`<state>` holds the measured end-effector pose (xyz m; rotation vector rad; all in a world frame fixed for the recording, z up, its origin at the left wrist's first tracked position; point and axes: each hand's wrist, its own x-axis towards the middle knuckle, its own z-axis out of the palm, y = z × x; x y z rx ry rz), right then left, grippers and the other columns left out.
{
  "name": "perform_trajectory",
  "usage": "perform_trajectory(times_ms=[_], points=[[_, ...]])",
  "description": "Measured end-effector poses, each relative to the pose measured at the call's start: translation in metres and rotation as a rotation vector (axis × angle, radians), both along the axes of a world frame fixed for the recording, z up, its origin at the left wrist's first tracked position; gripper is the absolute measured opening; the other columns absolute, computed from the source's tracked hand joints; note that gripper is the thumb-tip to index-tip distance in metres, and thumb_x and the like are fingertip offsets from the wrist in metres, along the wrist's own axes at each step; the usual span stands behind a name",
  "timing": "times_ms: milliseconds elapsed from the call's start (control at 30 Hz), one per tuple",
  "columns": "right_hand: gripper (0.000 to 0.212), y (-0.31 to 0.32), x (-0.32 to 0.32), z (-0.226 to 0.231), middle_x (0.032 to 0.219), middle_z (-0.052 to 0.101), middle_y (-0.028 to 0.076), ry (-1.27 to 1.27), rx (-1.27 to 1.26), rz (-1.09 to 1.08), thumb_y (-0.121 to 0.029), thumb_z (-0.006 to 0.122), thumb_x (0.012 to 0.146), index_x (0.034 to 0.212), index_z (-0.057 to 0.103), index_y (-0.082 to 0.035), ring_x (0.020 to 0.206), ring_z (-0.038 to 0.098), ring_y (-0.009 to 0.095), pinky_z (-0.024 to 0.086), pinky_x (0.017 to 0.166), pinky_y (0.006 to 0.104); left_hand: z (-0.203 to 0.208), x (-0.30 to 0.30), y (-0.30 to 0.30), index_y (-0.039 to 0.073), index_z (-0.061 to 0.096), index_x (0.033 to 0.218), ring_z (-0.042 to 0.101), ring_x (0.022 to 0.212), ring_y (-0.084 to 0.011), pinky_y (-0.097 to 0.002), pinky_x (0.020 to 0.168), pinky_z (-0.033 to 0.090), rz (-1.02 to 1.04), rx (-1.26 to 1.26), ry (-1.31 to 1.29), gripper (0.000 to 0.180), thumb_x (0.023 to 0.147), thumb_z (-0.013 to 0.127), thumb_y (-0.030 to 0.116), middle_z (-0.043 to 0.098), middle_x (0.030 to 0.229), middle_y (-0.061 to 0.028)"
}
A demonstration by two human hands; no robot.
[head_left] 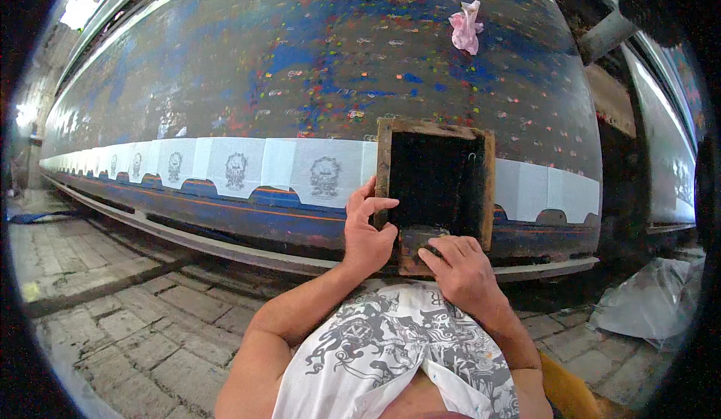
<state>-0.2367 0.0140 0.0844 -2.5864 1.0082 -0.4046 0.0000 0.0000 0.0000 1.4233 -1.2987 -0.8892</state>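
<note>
A wooden screen-printing frame (488, 186) lies over the row of white cloth pieces on the long table, its inside black. My left hand (367, 227) grips the frame's left side near the front corner, one finger reaching over the rim. At the frame's near end, my right hand (464, 267) is closed on a dark, ink-stained squeegee (414, 240); its lower edge is hard to make out. Left of the frame, a white cloth piece (300, 165) bears a dark round emblem, and several pieces farther left carry similar prints. Right of the frame, the cloth (522, 186) shows no print.
The long table (248, 96) has a dark surface spotted with blue, red and yellow stains. A crumpled pink-white rag (466, 28) lies toward its far side. A metal rail (248, 252) runs along the near edge. Clear plastic sheeting (642, 299) sits on the brick floor at right.
</note>
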Motion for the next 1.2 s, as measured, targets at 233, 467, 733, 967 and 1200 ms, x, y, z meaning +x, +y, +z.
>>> perform_trajectory(times_ms=[233, 467, 733, 967, 1200], points=[[0.037, -0.068, -0.001, 0.026, 0.114, 0.075, 0.017, 0.042, 0.228, 0.049, -0.002, 0.064, 0.084, 0.119, 0.076, -0.002, 0.110, 0.069, 0.040, 0.054, 0.098, 0.0507, -0.009, 0.009, -0.004, 0.009, 0.074, 0.125, 0.051, 0.150, -0.0401, -0.0457, 0.126, 0.038, 0.027, -0.005, 0.066, 0.044, 0.084, 0.070, -0.009, 0.053, 0.161, -0.0241], [0.049, -0.159, 0.018, 0.012, 0.115, 0.073, 0.021, -0.107, -0.002, -0.138, 0.016, 0.052, 0.080, 0.121, 0.073, -0.001, 0.106, 0.068, 0.044, 0.055, 0.095, 0.0488, -0.004, 0.013, -0.007, 0.010, 0.071, 0.134, 0.048, 0.154, -0.0388, -0.0450, 0.128, 0.037, 0.001, 0.011, 0.105, 0.054, 0.084, 0.069, -0.011, 0.052, 0.163, -0.0226], [0.043, -0.108, 0.023, 0.003, 0.114, 0.077, 0.017, 0.006, -0.082, -0.117, 0.000, 0.060, 0.086, 0.124, 0.078, -0.006, 0.105, 0.071, 0.040, 0.056, 0.097, 0.0509, -0.002, 0.016, -0.007, 0.012, 0.070, 0.137, 0.048, 0.152, -0.0413, -0.0458, 0.126, 0.039, 0.016, 0.013, 0.149, 0.056, 0.086, 0.072, -0.009, 0.052, 0.163, -0.0213], [0.046, -0.022, 0.023, 0.005, 0.120, 0.074, 0.010, 0.057, -0.023, -0.132, -0.003, 0.068, 0.083, 0.127, 0.078, -0.011, 0.112, 0.069, 0.036, 0.055, 0.099, 0.0487, 0.002, 0.011, -0.006, 0.012, 0.070, 0.139, 0.047, 0.151, -0.0418, -0.0486, 0.126, 0.038, -0.011, -0.005, 0.078, 0.059, 0.084, 0.074, -0.008, 0.051, 0.162, -0.0236], [0.046, 0.013, -0.006, -0.007, 0.138, 0.066, 0.013, -0.092, 0.063, -0.167, -0.020, 0.082, 0.086, 0.131, 0.077, -0.011, 0.133, 0.060, 0.040, 0.046, 0.115, 0.0527, -0.001, 0.007, -0.009, 0.009, 0.073, 0.133, 0.048, 0.152, -0.0412, -0.0473, 0.125, 0.039, -0.039, 0.008, -0.059, 0.059, 0.077, 0.075, -0.009, 0.051, 0.161, -0.0253]])
